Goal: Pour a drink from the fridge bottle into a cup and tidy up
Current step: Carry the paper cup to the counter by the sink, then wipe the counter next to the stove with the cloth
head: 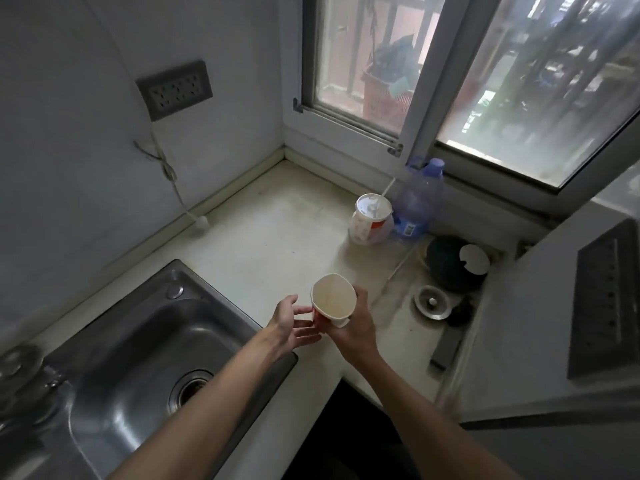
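Gripping paper cup (334, 301), right hand (353, 332)

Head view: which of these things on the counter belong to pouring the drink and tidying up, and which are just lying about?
In the job: paper cup, held in the right hand; left hand, open beside it.

Lying about: lidded cup with straw; blue-capped bottle (cannot tell if it is the fridge bottle); dark pot; metal strainer.

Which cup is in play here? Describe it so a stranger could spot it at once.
Start at the steel sink; just right of it, the right hand grips a paper cup. Unlike the lidded cup by the window, it is open-topped, dented, with no straw.
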`<state>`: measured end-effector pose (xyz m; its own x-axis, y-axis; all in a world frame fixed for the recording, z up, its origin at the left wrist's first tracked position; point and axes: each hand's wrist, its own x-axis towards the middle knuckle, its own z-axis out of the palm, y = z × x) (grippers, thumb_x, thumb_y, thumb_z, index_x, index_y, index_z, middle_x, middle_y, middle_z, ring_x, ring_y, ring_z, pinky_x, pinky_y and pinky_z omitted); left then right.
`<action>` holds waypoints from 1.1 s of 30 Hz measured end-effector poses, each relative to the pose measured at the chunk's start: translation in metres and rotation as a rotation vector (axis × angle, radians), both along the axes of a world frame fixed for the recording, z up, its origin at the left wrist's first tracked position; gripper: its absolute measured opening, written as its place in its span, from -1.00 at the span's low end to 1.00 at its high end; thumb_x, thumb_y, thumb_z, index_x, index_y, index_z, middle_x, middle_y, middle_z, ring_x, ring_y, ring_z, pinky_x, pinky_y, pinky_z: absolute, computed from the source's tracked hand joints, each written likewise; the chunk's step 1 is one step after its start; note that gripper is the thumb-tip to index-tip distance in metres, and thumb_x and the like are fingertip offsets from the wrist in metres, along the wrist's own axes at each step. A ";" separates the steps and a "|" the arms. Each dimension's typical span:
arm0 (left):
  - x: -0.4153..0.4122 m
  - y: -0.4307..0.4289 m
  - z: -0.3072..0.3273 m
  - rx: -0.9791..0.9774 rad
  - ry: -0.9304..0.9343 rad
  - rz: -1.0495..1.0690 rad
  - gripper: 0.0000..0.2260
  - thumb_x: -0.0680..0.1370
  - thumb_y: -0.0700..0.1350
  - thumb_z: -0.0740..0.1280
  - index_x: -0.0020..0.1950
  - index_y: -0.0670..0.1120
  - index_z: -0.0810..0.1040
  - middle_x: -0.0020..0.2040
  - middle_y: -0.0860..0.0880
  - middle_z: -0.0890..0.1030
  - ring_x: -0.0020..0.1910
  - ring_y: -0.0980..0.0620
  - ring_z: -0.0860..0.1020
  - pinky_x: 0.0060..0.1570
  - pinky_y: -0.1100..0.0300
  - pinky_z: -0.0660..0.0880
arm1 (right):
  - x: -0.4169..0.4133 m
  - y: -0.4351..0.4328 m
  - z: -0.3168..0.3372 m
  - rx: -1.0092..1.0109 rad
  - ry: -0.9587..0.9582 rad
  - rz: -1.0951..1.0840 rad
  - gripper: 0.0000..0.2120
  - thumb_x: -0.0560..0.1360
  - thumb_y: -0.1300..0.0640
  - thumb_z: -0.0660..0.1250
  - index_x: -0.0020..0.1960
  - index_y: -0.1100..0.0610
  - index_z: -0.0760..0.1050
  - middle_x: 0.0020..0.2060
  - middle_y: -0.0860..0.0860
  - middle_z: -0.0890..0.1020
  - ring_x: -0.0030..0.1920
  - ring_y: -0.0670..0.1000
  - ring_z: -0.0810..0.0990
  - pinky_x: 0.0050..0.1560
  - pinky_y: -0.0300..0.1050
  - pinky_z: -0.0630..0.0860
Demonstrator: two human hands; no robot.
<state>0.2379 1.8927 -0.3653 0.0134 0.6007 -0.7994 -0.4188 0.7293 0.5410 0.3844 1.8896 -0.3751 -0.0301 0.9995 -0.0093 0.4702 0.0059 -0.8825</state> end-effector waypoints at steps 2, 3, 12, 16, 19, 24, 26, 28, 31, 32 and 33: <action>0.000 0.000 -0.001 0.004 -0.005 0.006 -0.53 0.65 0.08 0.01 0.21 -0.28 0.46 0.05 -0.30 0.49 -0.12 -0.24 0.56 -0.12 -0.07 0.57 | 0.000 -0.001 -0.005 -0.018 0.013 -0.010 -0.37 0.31 0.03 0.60 0.22 0.02 0.29 -0.01 -0.13 0.57 -0.04 -0.09 0.59 -0.17 -0.26 0.48; 0.001 0.000 -0.002 0.006 -0.008 0.012 -0.53 0.65 0.08 0.01 0.22 -0.28 0.46 0.05 -0.31 0.49 -0.13 -0.24 0.56 -0.13 -0.06 0.57 | 0.001 -0.002 -0.007 -0.027 0.016 -0.013 -0.37 0.31 0.03 0.60 0.21 0.01 0.29 -0.01 -0.13 0.57 -0.04 -0.08 0.60 -0.17 -0.24 0.49; -0.001 0.007 -0.001 0.028 -0.011 0.026 -0.51 0.65 0.09 0.02 0.25 -0.29 0.45 -0.02 -0.30 0.52 -0.16 -0.21 0.56 -0.20 -0.02 0.57 | -0.003 0.000 -0.010 -0.038 0.030 0.006 -0.27 0.26 -0.06 0.61 0.26 -0.03 0.26 0.05 -0.12 0.55 -0.03 -0.11 0.58 -0.18 -0.37 0.43; -0.001 0.008 0.001 0.029 -0.008 0.025 -0.52 0.65 0.09 0.02 0.24 -0.29 0.44 -0.08 -0.26 0.51 -0.22 -0.17 0.54 -0.28 0.02 0.55 | -0.005 0.001 -0.015 -0.051 0.043 0.026 -0.23 0.24 -0.05 0.60 0.28 -0.07 0.22 0.08 -0.13 0.54 0.03 -0.13 0.58 -0.15 -0.35 0.46; -0.003 0.008 0.002 0.028 0.021 0.004 -0.54 0.65 0.09 0.02 0.22 -0.26 0.45 -0.04 -0.25 0.49 -0.22 -0.16 0.52 -0.24 0.01 0.55 | -0.002 0.002 -0.014 -0.065 0.017 0.053 -0.13 0.21 -0.10 0.62 0.36 -0.06 0.21 0.18 -0.15 0.48 0.12 -0.14 0.55 -0.04 -0.27 0.51; -0.013 0.014 0.011 0.058 0.262 -0.097 -0.58 0.65 0.09 0.04 0.27 -0.20 0.44 0.20 -0.26 0.45 0.06 -0.24 0.53 0.04 -0.06 0.53 | 0.010 0.006 0.006 -0.118 -0.103 0.078 0.03 0.30 -0.32 0.47 0.56 0.00 0.03 0.47 -0.06 0.25 0.40 -0.06 0.32 0.39 -0.04 0.34; -0.016 0.019 0.025 0.125 0.431 -0.143 -0.61 0.66 0.05 0.04 0.28 -0.18 0.45 0.25 -0.22 0.46 0.13 -0.24 0.51 0.08 -0.03 0.50 | 0.012 0.011 0.022 -0.122 -0.139 0.102 -0.13 0.43 -0.35 0.27 0.57 -0.04 -0.01 0.54 -0.02 0.16 0.48 0.02 0.25 0.46 0.07 0.26; -0.022 0.027 0.042 0.254 0.706 -0.266 -0.68 0.64 0.01 0.04 0.12 -0.14 0.50 0.26 -0.20 0.52 0.14 -0.23 0.50 0.13 -0.01 0.45 | 0.014 0.023 0.041 -0.116 -0.206 0.075 -0.27 0.54 -0.27 0.15 0.57 0.03 0.03 0.56 0.06 0.16 0.51 0.09 0.22 0.49 0.13 0.22; -0.026 0.037 0.081 0.427 1.055 -0.451 -0.65 0.63 -0.01 0.04 0.25 -0.10 0.51 0.35 -0.19 0.49 0.29 -0.17 0.44 0.28 0.02 0.35 | 0.012 0.046 0.080 -0.018 -0.318 0.067 -0.36 0.53 -0.14 0.03 0.54 0.11 0.16 0.48 0.12 0.32 0.44 0.15 0.33 0.43 0.12 0.30; -0.027 0.040 0.094 0.462 1.135 -0.476 -0.61 0.62 0.00 0.05 0.37 -0.08 0.45 0.39 -0.17 0.46 0.35 -0.16 0.41 0.33 0.01 0.33 | 0.009 0.053 0.094 0.009 -0.350 0.090 -0.39 0.53 -0.13 0.00 0.52 0.10 0.18 0.45 0.12 0.36 0.40 0.17 0.38 0.38 0.14 0.35; -0.027 0.042 0.108 0.496 1.215 -0.495 -0.58 0.61 0.01 0.06 0.44 -0.07 0.40 0.40 -0.17 0.45 0.36 -0.16 0.39 0.33 -0.01 0.33 | 0.005 0.060 0.109 0.026 -0.386 0.108 -0.44 0.56 -0.11 -0.01 0.50 0.09 0.18 0.43 0.12 0.38 0.39 0.19 0.39 0.35 0.16 0.37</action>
